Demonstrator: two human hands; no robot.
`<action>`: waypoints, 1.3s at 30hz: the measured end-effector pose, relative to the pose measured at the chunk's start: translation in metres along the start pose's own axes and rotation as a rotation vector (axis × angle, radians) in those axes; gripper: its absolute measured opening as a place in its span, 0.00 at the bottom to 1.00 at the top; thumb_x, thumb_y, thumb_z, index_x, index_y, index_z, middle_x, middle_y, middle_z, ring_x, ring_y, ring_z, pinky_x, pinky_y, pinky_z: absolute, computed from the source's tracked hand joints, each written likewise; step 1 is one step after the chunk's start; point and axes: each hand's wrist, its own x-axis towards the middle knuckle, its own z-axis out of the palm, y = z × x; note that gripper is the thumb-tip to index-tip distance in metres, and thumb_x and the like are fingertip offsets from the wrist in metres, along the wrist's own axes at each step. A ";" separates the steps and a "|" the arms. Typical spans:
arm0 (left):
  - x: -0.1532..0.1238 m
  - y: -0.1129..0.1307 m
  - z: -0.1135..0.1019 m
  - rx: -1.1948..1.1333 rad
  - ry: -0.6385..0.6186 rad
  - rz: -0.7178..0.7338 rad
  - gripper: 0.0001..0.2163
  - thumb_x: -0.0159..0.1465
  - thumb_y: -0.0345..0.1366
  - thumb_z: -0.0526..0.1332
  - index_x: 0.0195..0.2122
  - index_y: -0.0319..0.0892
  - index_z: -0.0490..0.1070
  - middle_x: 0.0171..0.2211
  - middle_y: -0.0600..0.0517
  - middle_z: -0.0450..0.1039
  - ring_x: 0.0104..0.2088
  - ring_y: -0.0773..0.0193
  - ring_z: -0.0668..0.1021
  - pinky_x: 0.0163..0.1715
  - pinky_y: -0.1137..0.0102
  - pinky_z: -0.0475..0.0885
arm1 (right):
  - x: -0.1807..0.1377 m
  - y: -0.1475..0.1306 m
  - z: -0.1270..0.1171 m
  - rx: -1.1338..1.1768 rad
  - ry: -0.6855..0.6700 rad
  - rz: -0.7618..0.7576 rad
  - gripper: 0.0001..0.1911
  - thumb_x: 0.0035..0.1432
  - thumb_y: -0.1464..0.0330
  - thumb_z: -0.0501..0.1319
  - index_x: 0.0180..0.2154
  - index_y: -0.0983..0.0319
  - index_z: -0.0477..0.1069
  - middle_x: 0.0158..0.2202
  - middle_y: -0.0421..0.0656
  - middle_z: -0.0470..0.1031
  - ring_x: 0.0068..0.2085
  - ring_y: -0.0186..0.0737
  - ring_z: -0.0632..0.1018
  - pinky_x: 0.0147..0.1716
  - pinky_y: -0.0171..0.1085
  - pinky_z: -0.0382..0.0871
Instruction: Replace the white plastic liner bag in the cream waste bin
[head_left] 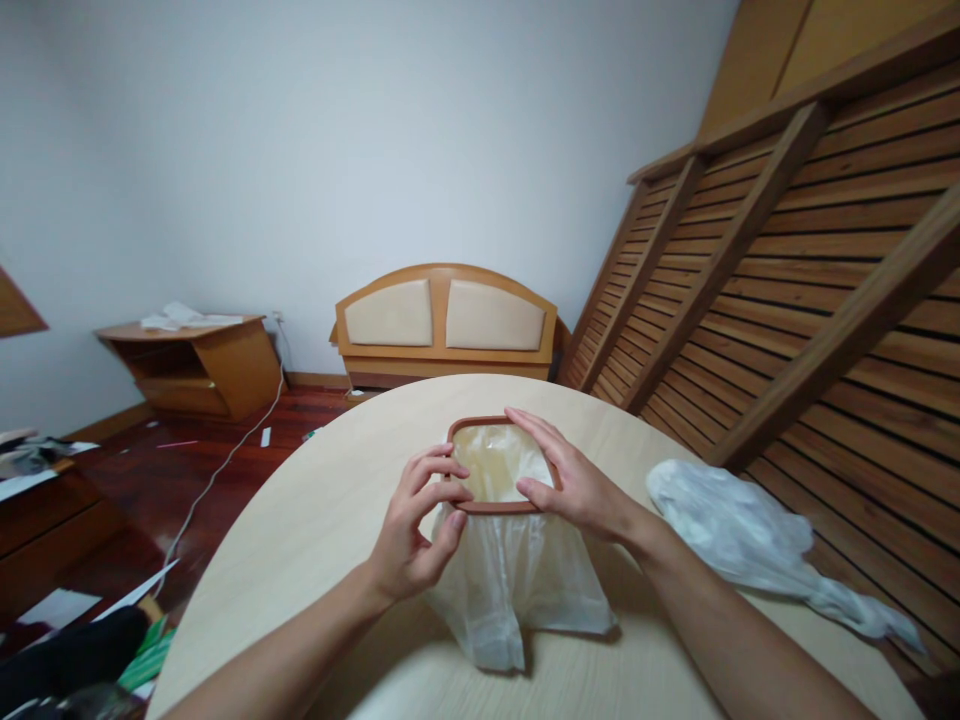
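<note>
A small bin with a brown rim [480, 424] stands on the round pale wooden table [315, 510]. A thin translucent plastic bag [517, 585] lines it and hangs down over its front. My left hand [416, 530] pinches the near left part of the rim and the bag with curled fingers. My right hand [566, 475] lies over the right side of the rim, fingers along the edge and thumb pressing the near side.
A crumpled clear plastic bag [739, 530] lies on the table to the right. Slatted wooden frames [787, 280] lean at the right. A wooden headboard [446, 320] and a low cabinet [195, 365] stand by the far wall. A white cable [225, 465] crosses the floor.
</note>
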 end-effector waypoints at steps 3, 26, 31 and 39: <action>0.000 0.000 0.000 0.009 0.003 0.006 0.06 0.67 0.32 0.57 0.42 0.45 0.72 0.45 0.44 0.73 0.57 0.49 0.71 0.55 0.50 0.70 | 0.000 0.003 0.002 -0.010 0.000 -0.033 0.42 0.62 0.49 0.59 0.70 0.62 0.54 0.70 0.56 0.56 0.71 0.56 0.56 0.69 0.58 0.48; -0.001 -0.001 0.000 0.005 -0.006 0.043 0.06 0.68 0.34 0.57 0.42 0.45 0.73 0.44 0.45 0.73 0.57 0.49 0.71 0.55 0.51 0.70 | -0.001 0.008 0.004 -0.043 -0.043 -0.040 0.43 0.61 0.48 0.60 0.70 0.62 0.54 0.70 0.56 0.57 0.70 0.56 0.57 0.68 0.59 0.49; -0.002 -0.002 0.001 -0.004 -0.016 0.042 0.06 0.67 0.32 0.57 0.42 0.44 0.72 0.44 0.44 0.72 0.57 0.48 0.70 0.56 0.49 0.69 | -0.001 0.010 0.004 -0.040 -0.045 -0.041 0.43 0.62 0.47 0.59 0.70 0.62 0.55 0.70 0.56 0.57 0.70 0.57 0.57 0.68 0.59 0.49; -0.003 -0.001 0.002 -0.005 -0.017 0.042 0.06 0.64 0.30 0.59 0.42 0.44 0.71 0.44 0.46 0.72 0.57 0.50 0.70 0.57 0.51 0.68 | -0.002 0.015 0.003 -0.056 -0.055 -0.069 0.45 0.61 0.46 0.59 0.70 0.62 0.53 0.70 0.57 0.56 0.71 0.57 0.57 0.68 0.61 0.49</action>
